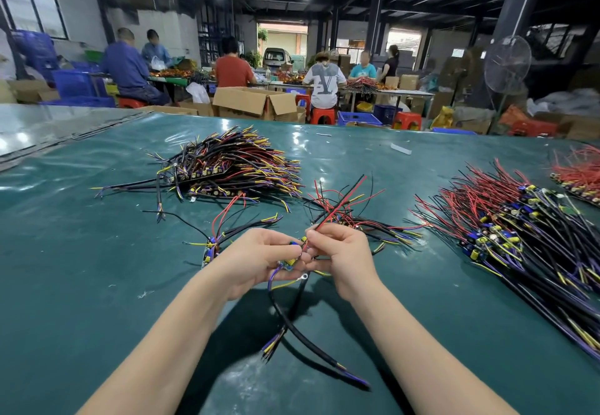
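Note:
My left hand [256, 260] grips a small circuit board [290, 262] with blue and yellow parts, held above the green table [97, 268]. Black cables [293, 323] with yellow and purple ends hang from the board toward me. My right hand [344, 260] pinches the board's red wire [328, 220], which sticks up and away between the fingers. The two hands touch at the fingertips.
A heap of wired boards [233, 168] lies at the far left, a larger one [519, 236] at the right, a red-wired one [581, 174] at the far right edge. Loose boards [214, 246] and wires [350, 207] lie just beyond my hands. People sit at benches behind, among cardboard boxes [253, 103].

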The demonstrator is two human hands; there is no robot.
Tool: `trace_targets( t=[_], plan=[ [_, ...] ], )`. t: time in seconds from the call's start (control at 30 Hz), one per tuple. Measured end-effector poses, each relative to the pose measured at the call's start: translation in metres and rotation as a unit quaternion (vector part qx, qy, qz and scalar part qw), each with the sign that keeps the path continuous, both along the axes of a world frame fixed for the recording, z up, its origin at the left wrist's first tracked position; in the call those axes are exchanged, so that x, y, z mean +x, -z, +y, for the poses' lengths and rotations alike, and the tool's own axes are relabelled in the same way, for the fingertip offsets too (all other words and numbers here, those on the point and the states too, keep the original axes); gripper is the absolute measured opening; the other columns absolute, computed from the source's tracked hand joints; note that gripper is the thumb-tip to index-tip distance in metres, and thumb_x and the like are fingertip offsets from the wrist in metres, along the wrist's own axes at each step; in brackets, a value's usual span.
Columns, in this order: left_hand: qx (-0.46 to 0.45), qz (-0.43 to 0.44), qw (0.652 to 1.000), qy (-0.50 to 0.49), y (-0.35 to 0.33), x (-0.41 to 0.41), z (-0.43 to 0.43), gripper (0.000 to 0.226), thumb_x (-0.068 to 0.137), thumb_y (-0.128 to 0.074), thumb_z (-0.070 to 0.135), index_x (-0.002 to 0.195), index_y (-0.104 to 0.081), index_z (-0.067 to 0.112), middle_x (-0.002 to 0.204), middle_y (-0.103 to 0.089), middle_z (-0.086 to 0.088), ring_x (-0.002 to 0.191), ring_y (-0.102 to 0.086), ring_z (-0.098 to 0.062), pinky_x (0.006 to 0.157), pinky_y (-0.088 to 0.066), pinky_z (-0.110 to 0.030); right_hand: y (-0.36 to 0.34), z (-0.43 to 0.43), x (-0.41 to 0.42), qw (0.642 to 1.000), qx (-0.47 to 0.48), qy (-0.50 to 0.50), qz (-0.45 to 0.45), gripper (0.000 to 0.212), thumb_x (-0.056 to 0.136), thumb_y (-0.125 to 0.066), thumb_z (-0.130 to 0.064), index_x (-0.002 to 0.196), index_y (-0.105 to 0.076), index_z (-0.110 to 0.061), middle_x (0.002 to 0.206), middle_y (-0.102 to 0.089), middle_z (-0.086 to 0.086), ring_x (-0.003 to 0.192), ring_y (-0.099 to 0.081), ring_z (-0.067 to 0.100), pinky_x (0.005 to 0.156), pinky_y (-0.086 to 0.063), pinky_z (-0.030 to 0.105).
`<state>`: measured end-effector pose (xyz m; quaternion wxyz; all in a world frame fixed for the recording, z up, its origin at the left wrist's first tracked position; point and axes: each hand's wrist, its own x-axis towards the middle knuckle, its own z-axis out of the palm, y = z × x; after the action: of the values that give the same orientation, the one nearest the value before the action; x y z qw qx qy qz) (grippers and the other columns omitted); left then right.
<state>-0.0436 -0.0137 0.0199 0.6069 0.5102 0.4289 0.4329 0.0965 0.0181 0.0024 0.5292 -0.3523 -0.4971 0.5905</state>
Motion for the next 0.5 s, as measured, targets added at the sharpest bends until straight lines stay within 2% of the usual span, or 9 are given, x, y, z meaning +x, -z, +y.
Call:
trace_targets(
  t=[0.13, 0.3, 0.5],
  plan=[
    [-0.029, 0.018, 0.999, 0.043, -0.001, 0.002, -0.003, 0.014, 0.089, -0.05, -0.005, 0.084, -0.063, -0.002, 0.07, -0.067, -0.006, 0.06, -0.062, -0.011, 0.065, -0.056, -0.021, -0.003, 0.008, 0.009, 0.996, -0.005, 0.087, 0.036, 0.027, 0.085, -0.056, 0.007, 0.062, -0.056, -0.006, 0.045, -0.052, -0.002, 0.038, -0.05, 0.003, 0.038, -0.042, 0.015],
    [-0.07, 0.047, 0.995, 0.053, -0.003, 0.003, -0.003, 0.015, 0.09, -0.052, 0.0, 0.08, -0.064, -0.002, 0.068, -0.066, -0.006, 0.057, -0.061, -0.01, 0.055, -0.053, -0.018, -0.003, 0.016, 0.025, 0.98, 0.002, 0.171, 0.102, 0.023, 0.083, -0.056, 0.011, 0.066, -0.056, -0.003, 0.039, -0.053, -0.002, 0.037, -0.052, 0.003, 0.043, -0.049, 0.016],
    [-0.084, 0.04, 0.993, 0.067, -0.003, 0.0, -0.005, 0.014, 0.091, -0.051, 0.001, 0.083, -0.062, 0.001, 0.069, -0.067, -0.005, 0.057, -0.062, -0.009, 0.056, -0.054, -0.018, -0.006, 0.018, 0.03, 0.968, 0.016, 0.206, 0.14, 0.021, 0.083, -0.058, 0.009, 0.068, -0.058, -0.006, 0.042, -0.056, -0.005, 0.038, -0.053, 0.004, 0.041, -0.05, 0.018]
  ],
)
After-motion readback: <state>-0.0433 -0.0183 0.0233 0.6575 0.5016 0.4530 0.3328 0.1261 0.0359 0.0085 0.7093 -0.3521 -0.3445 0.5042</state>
